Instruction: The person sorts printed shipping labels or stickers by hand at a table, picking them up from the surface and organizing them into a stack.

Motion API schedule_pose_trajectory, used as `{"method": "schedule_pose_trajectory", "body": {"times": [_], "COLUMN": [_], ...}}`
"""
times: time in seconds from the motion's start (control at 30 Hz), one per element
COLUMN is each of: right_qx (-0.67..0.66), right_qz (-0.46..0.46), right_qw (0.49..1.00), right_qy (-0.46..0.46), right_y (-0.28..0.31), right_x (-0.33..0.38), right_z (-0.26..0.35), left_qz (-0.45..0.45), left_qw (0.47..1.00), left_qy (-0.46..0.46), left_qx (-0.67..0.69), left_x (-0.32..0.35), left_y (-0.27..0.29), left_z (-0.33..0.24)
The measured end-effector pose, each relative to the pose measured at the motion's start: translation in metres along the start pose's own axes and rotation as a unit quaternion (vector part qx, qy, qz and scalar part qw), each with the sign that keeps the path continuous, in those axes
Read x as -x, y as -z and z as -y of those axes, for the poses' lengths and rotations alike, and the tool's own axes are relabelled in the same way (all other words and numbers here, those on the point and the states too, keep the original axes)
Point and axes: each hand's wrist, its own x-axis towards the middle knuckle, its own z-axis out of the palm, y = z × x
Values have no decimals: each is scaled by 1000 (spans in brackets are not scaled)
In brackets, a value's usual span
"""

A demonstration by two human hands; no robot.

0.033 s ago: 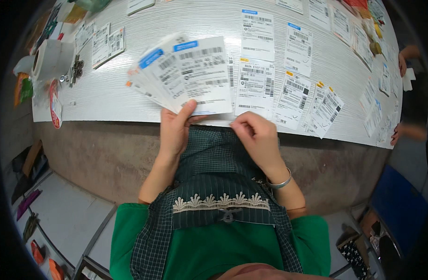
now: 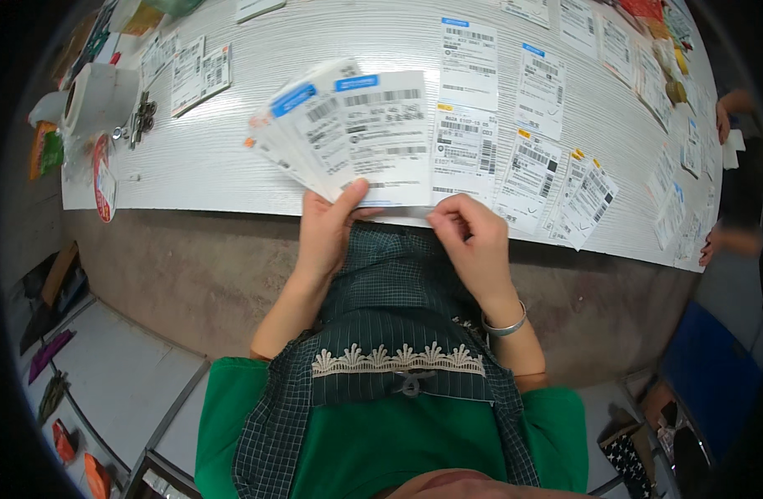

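My left hand (image 2: 331,224) grips a fanned bundle of shipping labels (image 2: 390,141), thumb on top near their lower edge. The front labels carry blue strips at the top, with orange marks showing on those behind. My right hand (image 2: 474,241) is at the table's near edge, fingers curled and thumb against the index finger, with nothing visible in it. Just beyond it lies a label with a yellow strip (image 2: 464,154), partly behind the bundle. More labels lie to its right, including a yellow-marked one (image 2: 528,179) and an overlapping group (image 2: 585,204).
On the white table (image 2: 207,158), a large tape roll (image 2: 103,96), a bunch of keys (image 2: 143,116) and label stacks (image 2: 201,79) stand at the left. Labels line the right side, where another person's hands (image 2: 722,121) rest at the edge. A blue panel (image 2: 714,366) is at lower right.
My left hand and the bundle have shifted slightly right over the table. The whole view has also slid a little; the right hand's curled pose is the same.
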Motion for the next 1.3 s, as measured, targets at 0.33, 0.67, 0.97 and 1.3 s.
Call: {"method": "schedule_pose_trajectory", "body": {"times": [0.33,0.67,0.97,1.3], "right_qx": [-15,35,37,304], "right_qz": [-55,-56,-52,-150], "right_qw": [998,998,998,941], "right_qy": [-9,-11,-17,-2], "right_y": [7,14,14,24], "right_x": [-10,-8,-6,-13], "right_z": [-2,-2,-2,-16], "left_qz": [64,94,94,80], "left_qw": [997,994,993,994], "left_qy": [34,54,57,75], "left_qx": [-27,-30,-33,-22], "left_x": [4,8,8,5], "left_y": [-13,-18,-18,-14], "left_z": [6,10,12,4]}}
